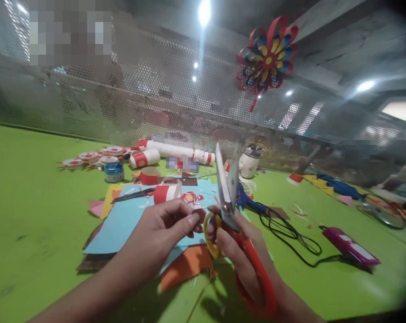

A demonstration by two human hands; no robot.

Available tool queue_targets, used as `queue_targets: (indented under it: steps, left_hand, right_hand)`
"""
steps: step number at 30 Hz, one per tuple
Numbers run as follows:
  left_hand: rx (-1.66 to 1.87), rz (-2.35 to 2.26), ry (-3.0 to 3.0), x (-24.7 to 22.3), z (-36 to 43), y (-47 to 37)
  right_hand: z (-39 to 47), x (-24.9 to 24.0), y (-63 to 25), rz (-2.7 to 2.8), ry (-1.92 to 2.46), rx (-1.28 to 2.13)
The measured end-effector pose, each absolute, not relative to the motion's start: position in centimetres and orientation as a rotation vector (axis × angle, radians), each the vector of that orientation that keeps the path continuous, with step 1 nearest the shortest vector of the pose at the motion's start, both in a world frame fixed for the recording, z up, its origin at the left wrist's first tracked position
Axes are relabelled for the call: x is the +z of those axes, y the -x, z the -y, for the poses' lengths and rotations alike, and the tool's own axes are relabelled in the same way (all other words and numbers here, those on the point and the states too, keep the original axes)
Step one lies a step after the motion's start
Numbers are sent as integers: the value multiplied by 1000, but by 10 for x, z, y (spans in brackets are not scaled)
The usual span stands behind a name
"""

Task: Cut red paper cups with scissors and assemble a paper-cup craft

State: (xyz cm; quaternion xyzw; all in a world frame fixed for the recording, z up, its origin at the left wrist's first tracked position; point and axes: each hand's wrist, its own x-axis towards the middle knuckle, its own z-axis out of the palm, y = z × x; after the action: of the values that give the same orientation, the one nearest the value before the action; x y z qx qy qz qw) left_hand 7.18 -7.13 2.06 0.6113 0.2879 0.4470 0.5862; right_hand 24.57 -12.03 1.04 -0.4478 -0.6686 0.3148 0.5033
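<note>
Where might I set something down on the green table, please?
The widest bare patch of the table is at the left, bordered by the blue paper and the jar. A smaller one lies front right, between the right hand, holding scissors, and the purple box. The middle is crowded with a red-and-white cup, orange paper and the left hand.
</note>
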Motion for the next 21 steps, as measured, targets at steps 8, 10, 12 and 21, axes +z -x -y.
queue_targets:
  steps: [8,10,12,21]
  left_hand:
    - [1087,-627,-1502,32,60,-56]
    - [1083,-640,-1525,33,58,-55]
    - [1078,-650,-1551,34,58,-54]
    - [1092,-556,-1520,29,54,-55]
  right_hand:
    - [120,7,-261,1941,1087,850]
    - [121,8,-264,1954,1130,820]
    - [123,11,-266,1966,1160,806]
    - [123,17,-263,2053,1194,744]
